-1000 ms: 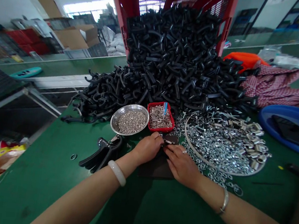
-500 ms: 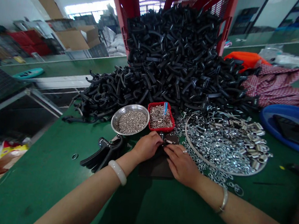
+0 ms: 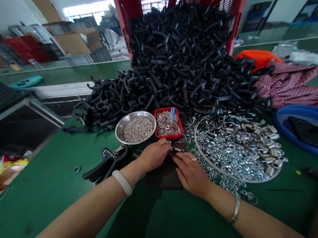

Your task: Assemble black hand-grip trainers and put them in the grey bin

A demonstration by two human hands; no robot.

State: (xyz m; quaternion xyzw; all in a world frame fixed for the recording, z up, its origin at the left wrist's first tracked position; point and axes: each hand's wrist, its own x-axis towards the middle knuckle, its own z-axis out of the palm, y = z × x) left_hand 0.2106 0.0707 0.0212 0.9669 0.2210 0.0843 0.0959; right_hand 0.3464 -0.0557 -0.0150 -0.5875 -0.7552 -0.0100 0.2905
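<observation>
My left hand (image 3: pixel 154 156) is closed, its fingertips pinching a small dark part above a dark block (image 3: pixel 163 177) on the table. My right hand (image 3: pixel 191 172) presses its fingers together against the same part from the other side. A coil spring (image 3: pixel 177 149) shows just beyond the fingertips. Most of the part is hidden by my hands; it looks like a black plastic handle. Beside my left forearm lie several black handles (image 3: pixel 103 166) with a spring. Close ahead are a metal bowl (image 3: pixel 118 132) of small metal pieces and a red tray (image 3: pixel 165 136) of pins with a blue-handled tool.
Black plastic handles (image 3: pixel 178 59) spill in a big heap from a tipped red crate (image 3: pixel 118 10). On the right, a round rim (image 3: pixel 219 168) surrounds metal rings and springs. Farther right are a blue basin (image 3: pixel 285 127) and a checked cloth (image 3: pixel 288 82). One ring (image 3: pixel 78 169) lies at left.
The view has shifted slightly, so things sit a little farther left. Both hands stay at the same spot over the dark block, with barely any finger movement.
</observation>
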